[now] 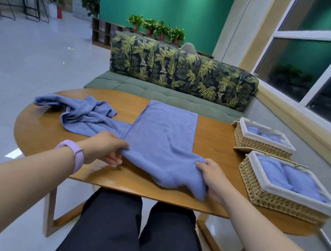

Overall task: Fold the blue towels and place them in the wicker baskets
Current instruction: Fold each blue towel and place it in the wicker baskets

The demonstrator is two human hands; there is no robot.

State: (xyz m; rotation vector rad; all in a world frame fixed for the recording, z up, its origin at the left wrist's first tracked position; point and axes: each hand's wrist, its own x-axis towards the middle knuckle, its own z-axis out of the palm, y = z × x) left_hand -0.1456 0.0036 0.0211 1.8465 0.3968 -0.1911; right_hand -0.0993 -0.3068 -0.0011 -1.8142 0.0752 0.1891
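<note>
A blue towel lies spread lengthwise down the middle of the wooden table. My left hand pinches its near left corner, and my right hand grips its near right corner, where the cloth bunches near the table's front edge. A second blue towel lies crumpled to the left, partly under the spread one. Two wicker baskets with white liners stand at the right: the near basket and the far basket, each holding folded blue towels.
A green bench with leaf-print cushions stands behind the table. A window wall runs along the right. My legs are under the table's front edge. Open tiled floor lies to the left.
</note>
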